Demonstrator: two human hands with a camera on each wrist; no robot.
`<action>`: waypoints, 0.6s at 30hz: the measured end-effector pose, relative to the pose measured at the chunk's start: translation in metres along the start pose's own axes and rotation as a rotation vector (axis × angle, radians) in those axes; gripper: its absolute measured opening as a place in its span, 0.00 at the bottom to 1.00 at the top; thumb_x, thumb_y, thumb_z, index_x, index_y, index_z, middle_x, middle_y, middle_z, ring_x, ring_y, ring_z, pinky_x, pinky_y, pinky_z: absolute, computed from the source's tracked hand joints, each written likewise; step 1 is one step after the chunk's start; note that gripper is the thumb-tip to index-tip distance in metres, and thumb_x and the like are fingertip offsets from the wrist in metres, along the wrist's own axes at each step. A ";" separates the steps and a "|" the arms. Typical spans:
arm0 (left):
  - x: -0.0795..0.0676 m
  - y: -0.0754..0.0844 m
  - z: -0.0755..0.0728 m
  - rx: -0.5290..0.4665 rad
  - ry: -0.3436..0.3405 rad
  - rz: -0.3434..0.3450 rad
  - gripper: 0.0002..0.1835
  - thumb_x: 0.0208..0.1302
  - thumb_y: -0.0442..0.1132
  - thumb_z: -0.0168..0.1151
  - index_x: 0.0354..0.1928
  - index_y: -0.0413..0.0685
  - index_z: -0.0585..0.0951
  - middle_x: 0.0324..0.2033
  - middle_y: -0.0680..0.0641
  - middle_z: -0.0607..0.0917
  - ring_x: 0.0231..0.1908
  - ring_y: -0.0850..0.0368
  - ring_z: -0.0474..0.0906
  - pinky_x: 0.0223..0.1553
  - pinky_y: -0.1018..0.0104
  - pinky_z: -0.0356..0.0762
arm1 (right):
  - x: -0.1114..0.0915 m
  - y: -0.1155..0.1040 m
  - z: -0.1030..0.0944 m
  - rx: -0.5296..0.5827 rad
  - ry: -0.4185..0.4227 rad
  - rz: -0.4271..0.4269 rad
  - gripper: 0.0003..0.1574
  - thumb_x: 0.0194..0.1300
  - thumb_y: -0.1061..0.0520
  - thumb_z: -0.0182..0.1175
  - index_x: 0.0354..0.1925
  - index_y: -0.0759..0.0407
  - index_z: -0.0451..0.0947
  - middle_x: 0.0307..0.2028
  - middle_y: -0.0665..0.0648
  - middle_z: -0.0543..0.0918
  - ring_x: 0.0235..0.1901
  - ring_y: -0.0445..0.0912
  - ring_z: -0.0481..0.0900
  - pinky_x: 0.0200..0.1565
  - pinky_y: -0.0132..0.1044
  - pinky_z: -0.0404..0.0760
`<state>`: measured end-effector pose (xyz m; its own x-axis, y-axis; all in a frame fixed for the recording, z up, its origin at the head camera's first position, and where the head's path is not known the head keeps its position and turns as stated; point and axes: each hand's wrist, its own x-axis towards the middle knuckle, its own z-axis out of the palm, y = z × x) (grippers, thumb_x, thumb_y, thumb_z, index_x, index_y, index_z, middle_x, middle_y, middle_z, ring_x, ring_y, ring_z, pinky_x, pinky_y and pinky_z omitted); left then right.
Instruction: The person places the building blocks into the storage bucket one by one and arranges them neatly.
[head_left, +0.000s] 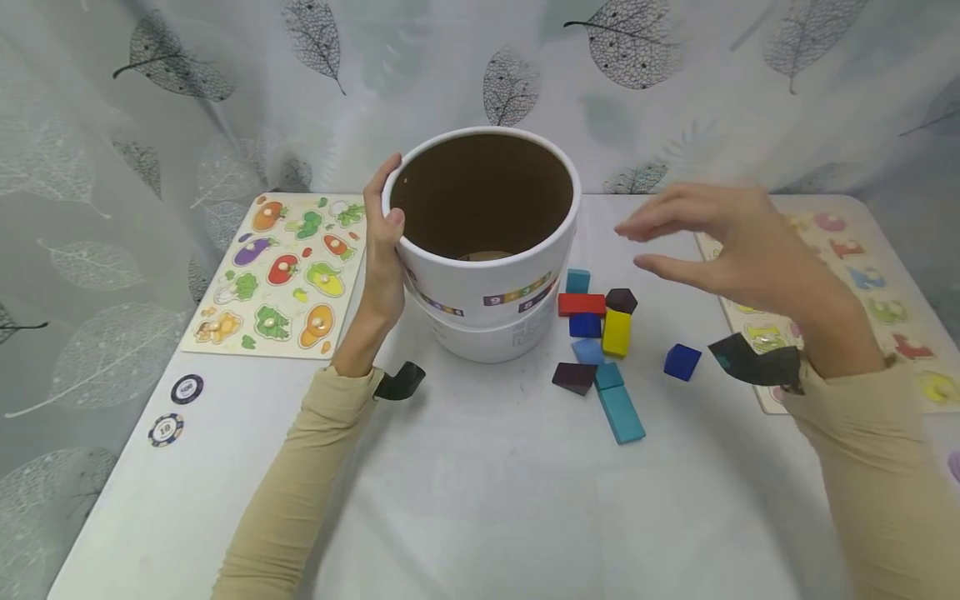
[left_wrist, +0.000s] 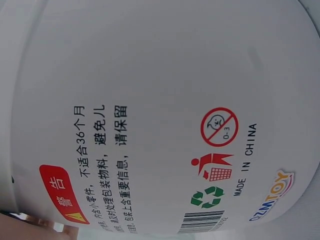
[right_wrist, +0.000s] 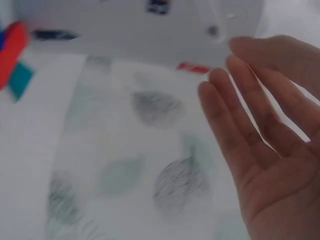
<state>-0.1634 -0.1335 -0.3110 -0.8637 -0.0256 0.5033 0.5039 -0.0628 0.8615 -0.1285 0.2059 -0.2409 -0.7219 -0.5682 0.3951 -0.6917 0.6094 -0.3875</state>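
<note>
A white bucket point(head_left: 487, 287) stands upright at the middle of the table, its dark inside showing from above. My left hand point(head_left: 384, 250) grips its left rim, thumb and fingers around the edge. Printed warnings and a barcode cover the bucket's wall point(left_wrist: 165, 65) in the left wrist view. To the right, my right hand point(head_left: 712, 237) hovers in the air with fingers extended and thumb apart, holding nothing. Below and left of it lie coloured blocks, among them a red block point(head_left: 581, 305), a yellow block point(head_left: 617, 333), a long teal block point(head_left: 621, 414) and a separate blue block point(head_left: 682, 362).
A vegetable puzzle board point(head_left: 277, 275) lies at the left, and another puzzle board point(head_left: 885, 283) lies partly behind my right arm. Two poker chips, a black chip point(head_left: 187, 388) and a white-and-blue chip point(head_left: 166, 430), rest near the left edge. A leaf-patterned curtain point(head_left: 450, 67) hangs behind the table.
</note>
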 end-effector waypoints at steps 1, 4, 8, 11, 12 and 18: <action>0.000 0.000 0.000 -0.003 0.000 0.000 0.51 0.52 0.72 0.51 0.73 0.51 0.58 0.65 0.46 0.70 0.63 0.51 0.67 0.66 0.55 0.61 | -0.010 0.006 0.002 -0.014 -0.029 0.021 0.29 0.46 0.67 0.74 0.49 0.53 0.84 0.45 0.49 0.85 0.46 0.26 0.73 0.48 0.14 0.67; 0.000 0.000 0.000 -0.009 -0.001 0.004 0.50 0.53 0.71 0.51 0.73 0.51 0.57 0.65 0.45 0.70 0.63 0.50 0.67 0.66 0.55 0.61 | -0.038 0.023 0.010 -0.041 -0.146 0.118 0.28 0.47 0.65 0.75 0.48 0.49 0.84 0.44 0.46 0.85 0.45 0.32 0.77 0.45 0.16 0.71; -0.001 0.001 0.000 -0.015 0.007 0.000 0.50 0.52 0.71 0.51 0.73 0.50 0.58 0.64 0.45 0.70 0.63 0.49 0.67 0.66 0.52 0.61 | -0.068 0.044 0.026 -0.030 -0.323 0.252 0.26 0.49 0.63 0.74 0.48 0.49 0.84 0.46 0.48 0.84 0.45 0.44 0.82 0.46 0.33 0.82; -0.001 0.001 0.000 -0.024 0.012 -0.004 0.51 0.51 0.71 0.52 0.72 0.50 0.58 0.64 0.44 0.70 0.63 0.49 0.67 0.66 0.50 0.60 | -0.085 0.054 0.034 -0.016 -0.410 0.307 0.26 0.51 0.65 0.72 0.49 0.52 0.83 0.47 0.50 0.84 0.48 0.48 0.82 0.49 0.47 0.82; -0.001 0.001 0.000 -0.032 0.010 -0.004 0.51 0.51 0.71 0.52 0.73 0.50 0.58 0.64 0.44 0.70 0.63 0.49 0.67 0.66 0.50 0.60 | -0.090 0.057 0.036 -0.014 -0.428 0.323 0.26 0.51 0.66 0.72 0.49 0.51 0.83 0.48 0.49 0.84 0.48 0.48 0.81 0.50 0.49 0.81; 0.000 -0.002 0.001 -0.031 0.006 0.011 0.48 0.53 0.70 0.52 0.72 0.52 0.59 0.64 0.45 0.71 0.63 0.49 0.67 0.65 0.53 0.62 | -0.104 0.063 0.044 0.027 -0.461 0.385 0.31 0.50 0.71 0.69 0.50 0.45 0.82 0.48 0.46 0.83 0.47 0.45 0.81 0.50 0.47 0.82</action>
<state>-0.1646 -0.1320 -0.3123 -0.8581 -0.0322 0.5124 0.5130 -0.0934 0.8533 -0.0974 0.2791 -0.3431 -0.8508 -0.4945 -0.1777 -0.3747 0.8081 -0.4545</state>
